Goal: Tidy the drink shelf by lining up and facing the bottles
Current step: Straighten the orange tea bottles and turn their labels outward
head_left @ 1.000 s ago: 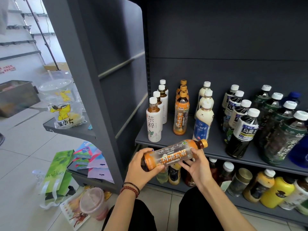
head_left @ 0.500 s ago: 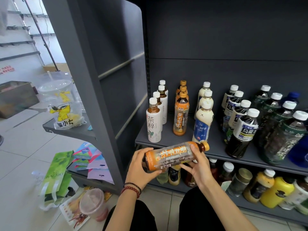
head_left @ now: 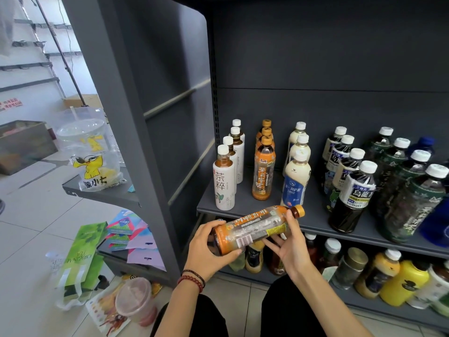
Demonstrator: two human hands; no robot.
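While left hand [head_left: 206,251] and right hand [head_left: 290,249] hold it | cylindrical plastic orange bottle [head_left: 255,227]

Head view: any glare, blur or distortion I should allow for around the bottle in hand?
Head view: the wide-angle lens bends the shelf upright at left. Daylight washes out the floor there, while the lower shelf sits in shadow. The orange bottle between the left hand and right hand is sharp, its barcode distinct, with slight sheen on its clear middle.
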